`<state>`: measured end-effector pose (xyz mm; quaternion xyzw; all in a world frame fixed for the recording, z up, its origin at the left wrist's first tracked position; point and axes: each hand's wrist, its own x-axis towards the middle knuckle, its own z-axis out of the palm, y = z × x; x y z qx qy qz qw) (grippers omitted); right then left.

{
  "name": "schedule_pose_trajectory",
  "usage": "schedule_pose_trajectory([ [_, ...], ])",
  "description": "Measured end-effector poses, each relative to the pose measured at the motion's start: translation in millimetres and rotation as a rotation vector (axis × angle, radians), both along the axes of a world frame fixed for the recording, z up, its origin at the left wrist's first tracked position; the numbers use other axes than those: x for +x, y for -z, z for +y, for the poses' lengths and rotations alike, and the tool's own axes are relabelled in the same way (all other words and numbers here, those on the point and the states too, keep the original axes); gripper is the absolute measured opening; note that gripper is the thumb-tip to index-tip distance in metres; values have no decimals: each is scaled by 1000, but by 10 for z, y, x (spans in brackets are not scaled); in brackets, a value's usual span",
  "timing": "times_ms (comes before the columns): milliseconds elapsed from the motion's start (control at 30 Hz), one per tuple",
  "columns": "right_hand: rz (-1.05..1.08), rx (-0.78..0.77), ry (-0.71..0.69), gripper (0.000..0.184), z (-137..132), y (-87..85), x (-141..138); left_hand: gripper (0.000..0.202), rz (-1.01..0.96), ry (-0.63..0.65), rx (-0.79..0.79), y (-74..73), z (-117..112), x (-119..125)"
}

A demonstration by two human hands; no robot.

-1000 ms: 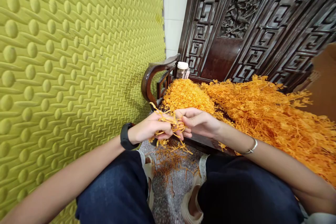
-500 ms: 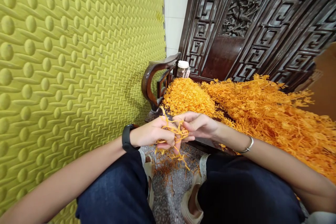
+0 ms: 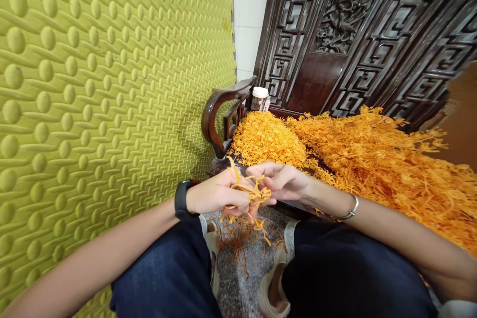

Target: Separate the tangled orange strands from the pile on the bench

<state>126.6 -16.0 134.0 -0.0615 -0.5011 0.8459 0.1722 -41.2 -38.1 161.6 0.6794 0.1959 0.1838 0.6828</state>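
A: Where are the hands?

B: Low and in front, over the gap between the knees (image 3: 162,271). The left hand (image 3: 221,193) is curled around a loose tangle of orange stems (image 3: 256,192). The right hand (image 3: 288,182) meets it from the other side, thumb and fingers narrowed onto the same stems.

A: Why hold them with both?

B: My reading is that the left steadies the bundle so the right can get at single strands with its fingertips. The stems look thin and springy, awkward to keep together one-handed. Which strand the right pinches is too small to tell.

A: Why over the gap?

B: Probably so loose bits fall clear of the lap. Orange scraps (image 3: 238,241) lie on the speckled floor (image 3: 237,295) between the feet, below the hands.

A: What else is near?

B: A dark wooden bench (image 3: 313,82), just ahead. On its seat, beside the curved armrest (image 3: 210,118), sits a rounded heap (image 3: 269,136) of short orange tufts. To the right spreads a larger pile (image 3: 395,159) of longer, feathery stems. They look kept apart by length, and both seem placed for an easy reach.

A: And the jar (image 3: 259,101)?

B: Upright, white-lidded, in the corner behind the heap, perhaps tucked there to be out of the way.
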Motion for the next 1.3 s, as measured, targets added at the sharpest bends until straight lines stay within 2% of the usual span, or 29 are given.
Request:
schedule_pose_trajectory([
  [267,44,-18,0,35,-6,-1,-23,13,-4,-4,-53,-64,-1,18],
  [500,126,-90,-54,29,18,53,-51,16,-26,47,-87,-40,19,-12],
  [633,145,-116,-74,28,29,75,-55,16,-44,30,-31,-8,28,-27],
  [733,173,-113,-65,29,8,19,-70,18,-64,7,43,15,16,-47],
  [933,376,-5,-62,38,-19,-176,-150,39,-256,118,192,-26,-25,-53],
  [1100,387,137,-12,39,74,-212,-81,37,-299,36,203,-48,40,-7],
  [1167,319,248,79,34,116,-242,19,29,-294,2,163,-31,87,4],
  [1200,273,310,171,32,137,-262,79,25,-299,-25,143,-20,111,8],
  [1300,130,504,582,25,216,-309,266,16,-315,-147,98,22,174,17],
])
